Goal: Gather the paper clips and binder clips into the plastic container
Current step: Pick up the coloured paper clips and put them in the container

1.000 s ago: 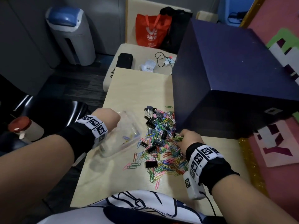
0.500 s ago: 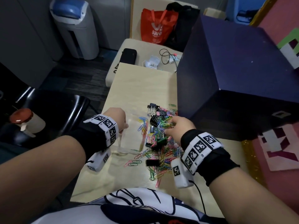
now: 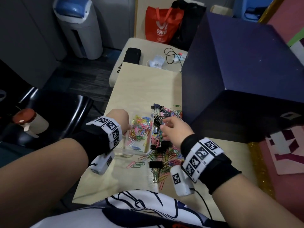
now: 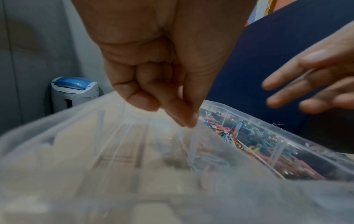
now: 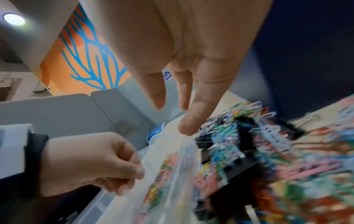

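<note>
A clear plastic container (image 3: 131, 151) lies on the pale table, left of the pile, with many coloured paper clips (image 3: 139, 127) inside. My left hand (image 3: 120, 119) pinches its left wall; the left wrist view shows the fingers (image 4: 172, 109) on the clear wall (image 4: 114, 151). My right hand (image 3: 172, 129) hovers over the container's right rim and the pile, its fingers spread and holding nothing (image 5: 172, 113). The pile of paper clips and black binder clips (image 3: 164, 150) spreads to the right of the container. A black binder clip (image 3: 155, 164) lies at its near edge.
A large dark blue box (image 3: 238, 71) stands right behind the pile. A black chair (image 3: 49, 116) and a red-lidded jar (image 3: 28, 122) are left of the table. A phone (image 3: 132, 55) and cables (image 3: 172, 55) lie on the far table.
My left hand set the tilted container down flat beside the pile. My right hand moved from the pile's right side to the container and opened. The container now holds many more paper clips.
</note>
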`<state>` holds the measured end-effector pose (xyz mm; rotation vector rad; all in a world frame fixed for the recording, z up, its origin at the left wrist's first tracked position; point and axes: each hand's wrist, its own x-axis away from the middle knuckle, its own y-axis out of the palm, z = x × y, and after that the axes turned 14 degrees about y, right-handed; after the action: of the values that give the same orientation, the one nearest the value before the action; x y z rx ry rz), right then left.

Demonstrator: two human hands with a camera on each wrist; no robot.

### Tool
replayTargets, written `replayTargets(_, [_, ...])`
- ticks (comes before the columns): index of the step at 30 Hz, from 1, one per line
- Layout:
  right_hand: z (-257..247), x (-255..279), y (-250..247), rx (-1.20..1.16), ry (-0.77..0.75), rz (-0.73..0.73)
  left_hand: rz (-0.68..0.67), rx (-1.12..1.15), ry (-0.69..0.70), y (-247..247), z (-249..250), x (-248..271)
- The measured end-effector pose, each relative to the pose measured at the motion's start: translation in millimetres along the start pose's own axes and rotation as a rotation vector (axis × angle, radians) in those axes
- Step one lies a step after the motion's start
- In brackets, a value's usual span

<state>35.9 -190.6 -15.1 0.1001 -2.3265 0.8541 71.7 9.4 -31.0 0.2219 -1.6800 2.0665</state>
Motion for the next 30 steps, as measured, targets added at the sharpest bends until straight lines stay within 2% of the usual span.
replayTargets(2, [18.4,2.1,-13.8,0.078,0.028,0.043,0.004,-0.019,-0.004,-0.2,0.2,-3.8])
replayTargets(5, [46.3,3.9,-35.2,0.402,0.126,0.1,0.013,-0.057,-0.006,-2.0,1.2,-8.1])
replayTargets(8, [65.9,8.4,-50.0,0.567,0.253,0.151,0.121,-0.102,0.006,-5.2,10.2,-4.1])
replayTargets(11, [78.7,16.2,-55.7,0.64,0.395,0.172,0.244,-0.142,0.129,-10.1,40.6,9.8])
replayTargets(13, [84.6,18.6,-53.4,0.662,0.443,0.144,0.218,-0.175,0.285,-7.6,67.8,19.1])
replayTargets(15, [89.4,16.3,-46.9,0.618,0.427,0.094,0.137,-0.224,0.433,2.2,93.5,25.8])
replayTargets(17, [91.7,14.2,-38.2,0.575,0.366,0.073,0.044,-0.298,0.516,14.2,112.1,28.0])
replayTargets(23, [93.8,15.2,-15.9,0.684,0.179,0.033,-0.163,-0.385,0.459,34.9,128.2,22.8])
replayTargets(26, [97.6,14.4,-15.5,0.662,0.085,0.056,-0.182,-0.381,0.466,36.5,128.7,20.5])
replayTargets(30, [108.0,14.6,-22.2,0.625,0.032,0.1,-0.107,-0.369,0.46,36.8,131.7,20.5])
